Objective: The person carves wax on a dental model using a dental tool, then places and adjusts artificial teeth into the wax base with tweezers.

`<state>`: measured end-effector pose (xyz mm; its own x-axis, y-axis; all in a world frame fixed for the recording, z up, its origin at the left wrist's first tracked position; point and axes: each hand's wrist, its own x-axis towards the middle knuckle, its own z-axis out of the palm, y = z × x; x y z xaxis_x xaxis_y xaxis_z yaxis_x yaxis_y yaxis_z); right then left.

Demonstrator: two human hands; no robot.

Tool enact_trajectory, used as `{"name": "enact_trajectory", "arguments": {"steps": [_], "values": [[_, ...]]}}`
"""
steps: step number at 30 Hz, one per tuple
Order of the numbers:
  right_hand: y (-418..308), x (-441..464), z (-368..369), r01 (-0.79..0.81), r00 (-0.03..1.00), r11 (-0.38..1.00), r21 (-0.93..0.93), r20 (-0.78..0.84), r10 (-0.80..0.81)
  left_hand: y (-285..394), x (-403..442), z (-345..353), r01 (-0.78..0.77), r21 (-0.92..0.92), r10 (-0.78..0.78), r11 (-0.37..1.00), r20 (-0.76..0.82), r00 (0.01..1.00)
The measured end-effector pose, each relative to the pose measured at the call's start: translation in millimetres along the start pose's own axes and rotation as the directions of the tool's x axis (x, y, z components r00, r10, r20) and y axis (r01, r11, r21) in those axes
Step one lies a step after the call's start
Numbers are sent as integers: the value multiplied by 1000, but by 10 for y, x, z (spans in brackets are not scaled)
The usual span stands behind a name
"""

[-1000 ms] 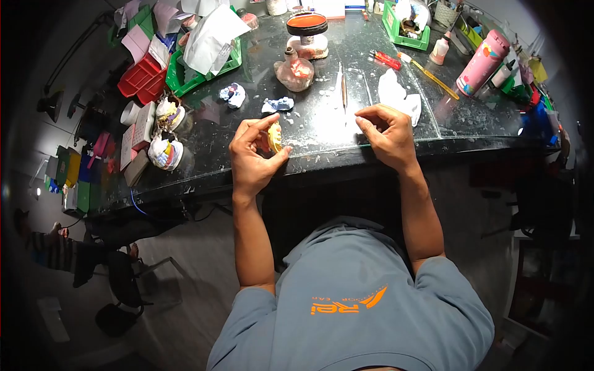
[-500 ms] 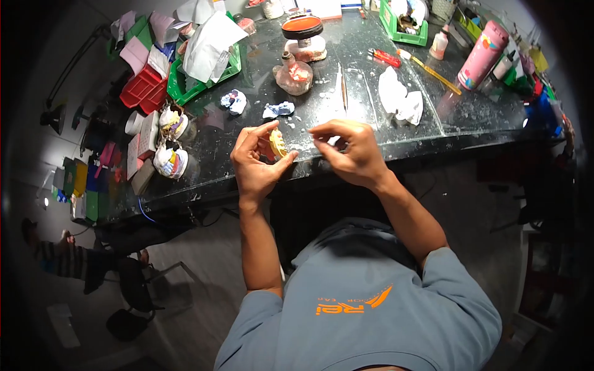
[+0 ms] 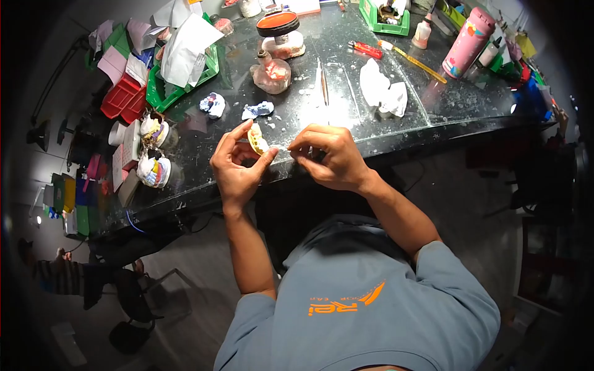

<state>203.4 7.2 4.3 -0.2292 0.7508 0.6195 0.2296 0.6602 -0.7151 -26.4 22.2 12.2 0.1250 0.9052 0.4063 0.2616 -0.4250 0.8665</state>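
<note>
My left hand (image 3: 236, 172) grips a yellow dental cast (image 3: 257, 140) between thumb and fingers, tilted up just over the table's near edge. To its right, my right hand (image 3: 332, 158) is closed in a pinch, its fingertips pointing at the cast with a small gap between. Whatever the pinch holds is too small to make out. Beyond the left hand lie two crumpled blue-white pieces (image 3: 257, 110). Past the right hand, thin pointed tools (image 3: 323, 86) rest on the dark tabletop (image 3: 346, 117).
A round glass burner (image 3: 271, 76) and an orange-filled dish (image 3: 278, 24) stand ahead. Dental models (image 3: 153, 170) and a green bin (image 3: 159, 99) are left. White tissue (image 3: 383, 89), a red lighter (image 3: 365, 49), a yellow-handled tool (image 3: 413, 62) and a pink bottle (image 3: 468, 43) lie right.
My right hand has come closer to the cast and its fingers have drawn together. The whole view has shifted, so the table things appear further left; the left hand still holds the cast.
</note>
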Motion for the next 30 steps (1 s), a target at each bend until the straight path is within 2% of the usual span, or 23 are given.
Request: {"name": "enact_trajectory", "arguments": {"steps": [1,3,5,7,9,10,14,18,21,22,26,29,30], "values": [[-3,22,-23,45,999,998,48,-1,-45,-7,1,-4,5,0,-5,1000,-5,1000],[-86,49,-229,-105,994,988,115,31,102,-8,-10,6,-16,6,16,1000,-12,1000],[62,136,-431,-46,995,997,-58,-92,40,36,-2,5,-28,17,29,999,-22,999],[189,225,-649,-157,978,970,-185,-167,126,42,5,13,-52,12,52,999,-38,998],[288,344,-852,-178,983,925,-337,-110,149,46,24,21,-66,6,66,998,-51,996],[328,405,-939,-134,991,899,-418,-36,131,52,22,21,-66,4,66,998,-54,996],[339,608,-953,-84,980,897,-433,126,153,30,17,22,-78,-16,77,997,-68,995],[388,638,-916,-57,967,803,-593,167,192,27,14,15,-91,-21,89,996,-71,993],[487,629,-904,-160,958,686,-710,56,281,42,14,-2,-96,-14,95,995,-65,993],[484,649,-906,-169,958,672,-721,40,283,46,15,-1,-93,-16,91,996,-64,994],[569,797,-868,56,983,761,-646,168,70,25,16,-6,-91,-15,90,996,-62,994],[606,898,-860,107,956,713,-693,270,119,24,14,-2,-83,-39,81,996,-66,995],[617,914,-853,64,957,686,-725,241,164,27,10,-4,-78,-45,75,996,-60,995]]}}
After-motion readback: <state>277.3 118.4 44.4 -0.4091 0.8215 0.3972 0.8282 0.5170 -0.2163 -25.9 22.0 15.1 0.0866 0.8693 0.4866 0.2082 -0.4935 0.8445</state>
